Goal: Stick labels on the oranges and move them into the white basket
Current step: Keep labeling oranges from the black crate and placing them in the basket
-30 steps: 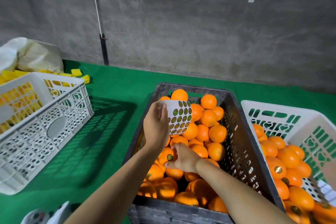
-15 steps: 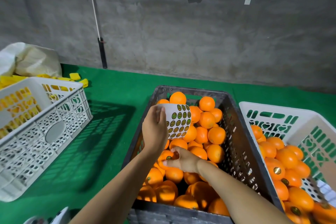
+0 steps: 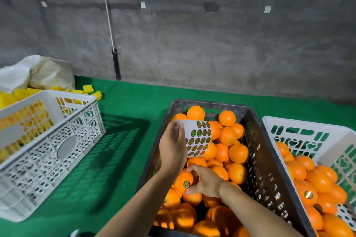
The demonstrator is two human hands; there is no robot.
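The labelled orange [image 3: 184,181] sat in my right hand [image 3: 206,183], fingers curled round it, shiny round sticker [image 3: 186,183] facing up toward me. It was low in the dark slatted crate [image 3: 269,169], on the left side of the pile of oranges [image 3: 229,152]. The white basket [image 3: 327,140] with labelled fruit lay to my right, just beside the crate, so the right hand was the nearer one and the move would likely go rightward over the crate wall. An orange is round, so no long axis to line up. My left hand [image 3: 173,148] gripped the curled sticker sheet [image 3: 198,140], glossy paper, above the crate. Skins looked smooth, waxy. Another white basket [image 3: 57,140], lattice plastic, stood well apart on the left on the green mat [image 3: 125,140].
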